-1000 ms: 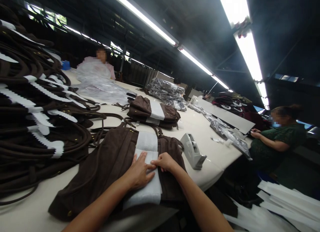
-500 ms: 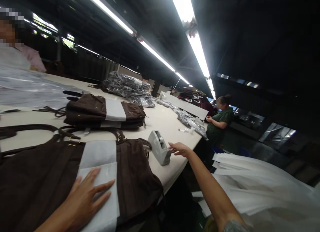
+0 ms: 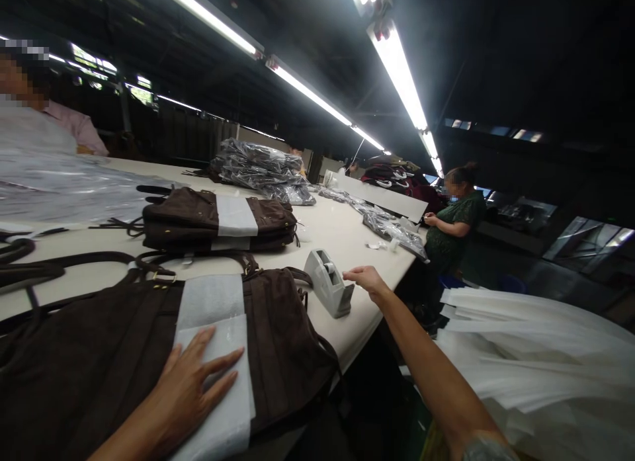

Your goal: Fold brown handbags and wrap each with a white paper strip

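A brown bag (image 3: 129, 342) is lying across the lower left of the frame, a white strip (image 3: 213, 299) running over its front. The left hand (image 3: 193, 381) is resting flat on the strip at lower centre, its grip staying apart with fingers spreading and holding nothing. Just beyond the bag's right end, a grey dispenser (image 3: 322, 282) is standing near the centre of the frame. The right hand (image 3: 367, 280) is hovering at its front edge, fingers pointing left; I cannot tell whether that grip is closing on any tape.

Behind the bag, a brown bundle (image 3: 183, 213) with a white band is sitting left of centre on the table (image 3: 342, 233). Farther back, a plastic-wrapped pile (image 3: 262, 167) is standing, while clear plastic (image 3: 64, 193) is spreading at left. White sheets (image 3: 526, 355) are filling the lower right. One co-worker's pink sleeve (image 3: 84, 130) is showing at upper left; another person in green (image 3: 459, 216) is standing at right.
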`<state>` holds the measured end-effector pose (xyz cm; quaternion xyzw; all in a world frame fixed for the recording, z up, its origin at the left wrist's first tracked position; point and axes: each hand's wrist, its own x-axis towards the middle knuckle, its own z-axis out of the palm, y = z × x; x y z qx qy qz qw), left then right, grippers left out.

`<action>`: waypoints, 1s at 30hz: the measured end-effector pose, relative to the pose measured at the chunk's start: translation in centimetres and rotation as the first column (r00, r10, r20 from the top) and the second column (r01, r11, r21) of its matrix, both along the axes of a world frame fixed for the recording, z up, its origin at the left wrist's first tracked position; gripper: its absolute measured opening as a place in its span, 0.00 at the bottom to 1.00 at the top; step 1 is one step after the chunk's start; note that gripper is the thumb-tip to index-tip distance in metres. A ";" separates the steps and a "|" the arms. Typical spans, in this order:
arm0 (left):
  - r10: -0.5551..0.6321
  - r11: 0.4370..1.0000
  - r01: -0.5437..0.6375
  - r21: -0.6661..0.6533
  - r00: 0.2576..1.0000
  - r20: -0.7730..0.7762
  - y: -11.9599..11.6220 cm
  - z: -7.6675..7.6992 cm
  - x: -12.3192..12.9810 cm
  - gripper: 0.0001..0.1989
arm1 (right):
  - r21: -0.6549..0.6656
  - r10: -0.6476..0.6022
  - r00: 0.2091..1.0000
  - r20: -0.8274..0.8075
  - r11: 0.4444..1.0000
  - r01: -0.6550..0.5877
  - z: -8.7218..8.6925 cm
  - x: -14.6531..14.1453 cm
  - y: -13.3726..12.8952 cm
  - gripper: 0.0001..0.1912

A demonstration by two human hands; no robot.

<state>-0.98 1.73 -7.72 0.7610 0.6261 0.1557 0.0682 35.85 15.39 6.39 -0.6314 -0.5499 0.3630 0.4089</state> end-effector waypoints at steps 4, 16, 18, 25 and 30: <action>-0.009 1.000 0.009 -0.003 1.000 -0.007 -0.2 0.4 0.1 0.20 | 0.158 0.047 0.998 0.033 0.986 -0.052 1.2 0.1 -3.5 0.14; 0.000 0.996 0.002 -0.092 1.000 0.021 -1.2 3.4 0.9 0.20 | 0.296 -0.182 0.932 0.314 0.951 0.086 -8.0 1.2 -6.8 0.18; -0.001 0.993 0.004 -0.115 1.000 0.030 -1.4 4.1 1.1 0.20 | 0.333 -0.248 0.892 0.377 0.935 0.119 -8.7 0.8 -6.0 0.18; -0.018 0.985 0.036 -0.170 0.994 0.110 -2.4 5.3 1.1 0.21 | 0.247 -0.303 0.825 0.477 0.947 0.205 -10.3 3.0 -5.9 0.16; 0.000 0.980 0.037 -0.195 0.983 0.186 -2.6 5.5 1.1 0.20 | 0.164 -0.199 0.969 0.147 0.971 0.175 -8.4 1.4 -8.8 0.20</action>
